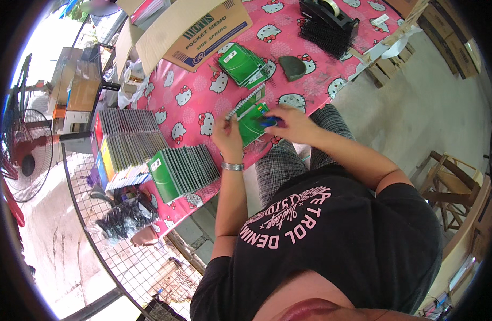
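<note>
A green spiral-bound notebook [250,127] lies on the pink patterned tablecloth right in front of me. My left hand [228,138] grips it by its left edge, near the wire binding. Over its right side, my right hand [295,126] closes around a small blue tool [268,121], whose exact kind is too blurred to tell. Just beyond, a loose pile of green spiral notebooks [241,65] sits with coils showing. A dark curved piece [292,68] rests to the right of that pile.
Rows of spiral notebooks [129,140] and green notebooks [185,170] stand on the left of the table. An open cardboard box [211,33] is at the back. Black binding coils [327,38] lie by a tape dispenser [331,13] at far right. A fan [28,155] stands at left.
</note>
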Demonstrator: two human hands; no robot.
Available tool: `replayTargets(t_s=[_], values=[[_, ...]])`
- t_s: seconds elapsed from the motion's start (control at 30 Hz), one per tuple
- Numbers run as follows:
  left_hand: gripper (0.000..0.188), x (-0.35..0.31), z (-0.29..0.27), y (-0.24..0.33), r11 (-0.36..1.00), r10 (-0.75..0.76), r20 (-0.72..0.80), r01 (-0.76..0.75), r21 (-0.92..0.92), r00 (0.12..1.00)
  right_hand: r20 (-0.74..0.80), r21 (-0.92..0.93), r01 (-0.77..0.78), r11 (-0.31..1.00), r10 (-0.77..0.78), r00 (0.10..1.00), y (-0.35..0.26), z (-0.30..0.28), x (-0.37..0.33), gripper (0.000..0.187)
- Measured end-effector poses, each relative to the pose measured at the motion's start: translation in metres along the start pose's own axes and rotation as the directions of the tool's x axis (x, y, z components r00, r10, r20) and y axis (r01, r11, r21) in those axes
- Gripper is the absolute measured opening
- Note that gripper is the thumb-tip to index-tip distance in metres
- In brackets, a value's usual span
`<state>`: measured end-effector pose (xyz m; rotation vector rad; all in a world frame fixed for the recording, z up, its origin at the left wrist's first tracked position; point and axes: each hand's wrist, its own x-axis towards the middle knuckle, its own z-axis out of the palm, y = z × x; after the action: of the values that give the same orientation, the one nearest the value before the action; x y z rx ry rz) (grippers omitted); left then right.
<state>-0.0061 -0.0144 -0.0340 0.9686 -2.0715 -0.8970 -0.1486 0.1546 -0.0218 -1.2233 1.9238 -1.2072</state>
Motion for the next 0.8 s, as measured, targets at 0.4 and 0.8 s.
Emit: replayTargets(t_s=[0.4, 0.8], values=[[0.053, 0.165, 0.079, 0.057, 0.700, -0.015, 0.307, -0.210, 0.683, 0.952, -0.407, -0.641, -0.106, 0.760, -0.219, 0.887, 0.085, -0.115, 0.058, 0.025], [0.038, -0.033, 0.027, 0.037, 0.682, 0.234, 0.580, -0.557, 0.474, 0.780, -0.359, -0.899, -0.271, 0.344, -0.227, 0.905, 0.131, -0.168, 0.118, 0.019]])
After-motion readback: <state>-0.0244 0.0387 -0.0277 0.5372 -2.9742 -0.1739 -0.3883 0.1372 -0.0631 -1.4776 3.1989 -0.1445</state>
